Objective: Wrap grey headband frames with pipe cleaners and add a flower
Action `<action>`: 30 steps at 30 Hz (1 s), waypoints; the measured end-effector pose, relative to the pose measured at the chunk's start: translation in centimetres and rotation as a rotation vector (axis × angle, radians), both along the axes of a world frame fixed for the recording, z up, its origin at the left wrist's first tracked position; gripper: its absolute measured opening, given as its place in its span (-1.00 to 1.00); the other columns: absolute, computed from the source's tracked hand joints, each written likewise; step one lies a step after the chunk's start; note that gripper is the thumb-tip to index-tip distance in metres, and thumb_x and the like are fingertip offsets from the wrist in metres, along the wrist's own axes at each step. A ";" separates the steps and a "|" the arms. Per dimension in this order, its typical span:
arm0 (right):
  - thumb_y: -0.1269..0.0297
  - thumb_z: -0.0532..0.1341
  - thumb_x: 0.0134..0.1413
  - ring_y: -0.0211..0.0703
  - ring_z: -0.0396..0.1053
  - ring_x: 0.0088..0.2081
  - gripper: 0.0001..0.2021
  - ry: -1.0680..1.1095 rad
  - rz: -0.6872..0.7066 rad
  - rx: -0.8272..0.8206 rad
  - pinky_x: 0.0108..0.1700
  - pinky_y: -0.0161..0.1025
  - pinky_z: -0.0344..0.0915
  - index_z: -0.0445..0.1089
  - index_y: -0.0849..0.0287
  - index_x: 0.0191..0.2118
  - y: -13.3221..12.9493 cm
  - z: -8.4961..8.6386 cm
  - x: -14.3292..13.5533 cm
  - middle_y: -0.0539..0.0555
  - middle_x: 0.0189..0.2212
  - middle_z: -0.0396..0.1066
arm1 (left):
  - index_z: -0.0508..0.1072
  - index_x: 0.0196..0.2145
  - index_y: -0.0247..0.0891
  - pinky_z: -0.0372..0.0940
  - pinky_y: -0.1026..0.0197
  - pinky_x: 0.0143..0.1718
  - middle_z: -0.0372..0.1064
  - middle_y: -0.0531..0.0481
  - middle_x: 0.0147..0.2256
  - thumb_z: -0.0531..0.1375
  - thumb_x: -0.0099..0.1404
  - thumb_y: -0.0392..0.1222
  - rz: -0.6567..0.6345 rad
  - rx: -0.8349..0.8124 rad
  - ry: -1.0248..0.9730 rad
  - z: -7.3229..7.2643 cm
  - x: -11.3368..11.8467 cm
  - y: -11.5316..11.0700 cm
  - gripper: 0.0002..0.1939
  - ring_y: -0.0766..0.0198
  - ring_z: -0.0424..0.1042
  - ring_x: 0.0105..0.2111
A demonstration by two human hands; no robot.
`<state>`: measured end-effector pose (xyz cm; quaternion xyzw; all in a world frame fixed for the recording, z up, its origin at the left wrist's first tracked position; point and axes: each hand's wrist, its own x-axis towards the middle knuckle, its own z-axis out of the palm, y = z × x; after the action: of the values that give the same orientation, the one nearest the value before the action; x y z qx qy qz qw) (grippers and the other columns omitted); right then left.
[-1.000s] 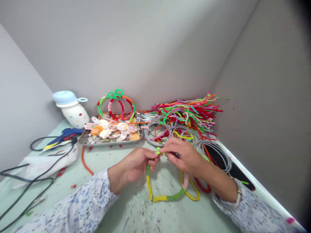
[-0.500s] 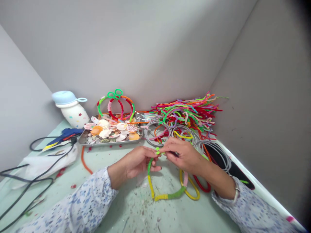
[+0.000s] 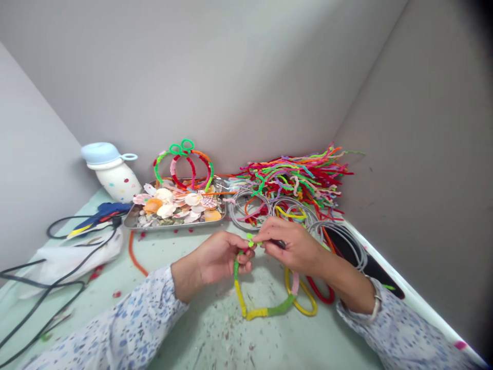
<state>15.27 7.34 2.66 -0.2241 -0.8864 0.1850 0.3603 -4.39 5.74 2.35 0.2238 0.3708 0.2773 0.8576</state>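
A: What is new at the left hand (image 3: 215, 259)?
B: Its lower fingers are curled in around the green end of the band (image 3: 257, 313); half a second ago they stood spread. The band's yellow corner has also slid slightly toward the right hand (image 3: 295, 249).
A: And the upper grip?
B: Unchanged. The left thumb and forefinger pinch the green bit (image 3: 250, 237), which sits between the two hands; the right fingertips pinch its other side.
A: What does that mean for the work?
B: Probably a steadier band during the fine handling. The bit itself has hardly moved, so it looks like a regrip more than progress.
A: Where does the rest of the band run?
B: Down from the left hand, then across to a pink stretch just below the right hand. Whether the right hand holds that too cannot be told. A yellow loop (image 3: 313, 304) lies beside it, below the right wrist.
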 end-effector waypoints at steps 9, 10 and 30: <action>0.61 0.11 0.02 -0.25 0.37 -0.29 -0.65 -0.053 0.068 0.002 -0.26 -0.31 0.34 0.47 0.11 -0.15 0.3 -0.6 0.1 0.06 -0.30 0.40 | 0.41 -0.40 -0.35 0.25 0.35 -0.54 0.19 0.07 -0.56 0.13 0.27 -0.21 0.014 -0.060 0.000 -0.1 0.5 -0.3 -0.84 0.47 0.08 -0.67; 0.61 0.10 0.02 -0.25 0.37 -0.28 -0.65 -0.059 0.069 0.005 -0.26 -0.31 0.34 0.47 0.11 -0.15 0.3 -0.6 0.1 0.06 -0.29 0.40 | 0.41 -0.40 -0.34 0.25 0.36 -0.55 0.19 0.08 -0.56 0.13 0.28 -0.19 0.016 -0.053 0.004 -0.2 0.6 -0.3 -0.83 0.48 0.08 -0.67; 0.16 0.14 0.13 -0.30 0.32 -0.56 -0.79 0.173 -0.246 -0.840 -0.69 -0.45 0.19 0.38 0.15 -0.20 -0.4 0.9 -0.4 -0.05 -0.55 0.36 | 0.46 -0.44 -0.41 0.25 0.28 -0.45 0.27 -0.01 -0.46 0.17 0.12 -0.39 0.216 0.323 0.053 1.2 0.9 -1.1 -0.94 0.41 0.19 -0.56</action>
<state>14.91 6.90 3.55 -0.4383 -0.6678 0.5027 0.3304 -3.52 4.69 3.57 0.3246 0.3659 0.4176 0.7657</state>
